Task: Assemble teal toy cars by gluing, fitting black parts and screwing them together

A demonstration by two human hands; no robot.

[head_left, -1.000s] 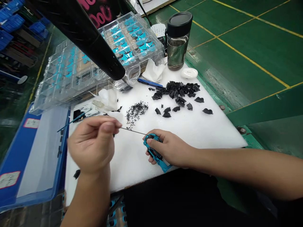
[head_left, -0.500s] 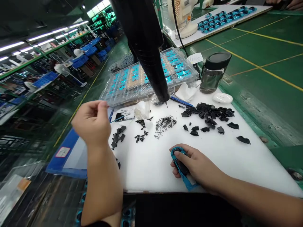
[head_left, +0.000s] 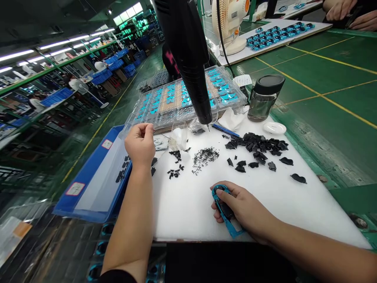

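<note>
My left hand (head_left: pixel 140 144) is raised over the left side of the white work surface, thumb and fingers pinched. What the pinch holds, if anything, is too small to make out; a thin dark rod shows just beyond the fingertips. In my right hand (head_left: pixel 240 202) is a blue plastic casing (head_left: pixel 226 214) with black parts inside, gripped near the front edge, thumb on top. A heap of tiny black screws (head_left: pixel 206 156) lies between the hands. Above them hangs a black electric screwdriver (head_left: pixel 196 82), its bit pointing down.
Black plastic pieces (head_left: pixel 260 145) are heaped at right, near a dark-lidded jar (head_left: pixel 265 98) and a white oval dish (head_left: pixel 274 128). A clear compartment tray (head_left: pixel 167 100) of blue parts stands behind. At left is a blue bin (head_left: pixel 66 210). A co-worker's hands (head_left: pixel 353 15) show top right.
My left hand has moved right and slightly inward, still pinched, uncovering more of the blue bin. My right hand keeps the blue casing in nearly the same place. The view has shifted slightly.
</note>
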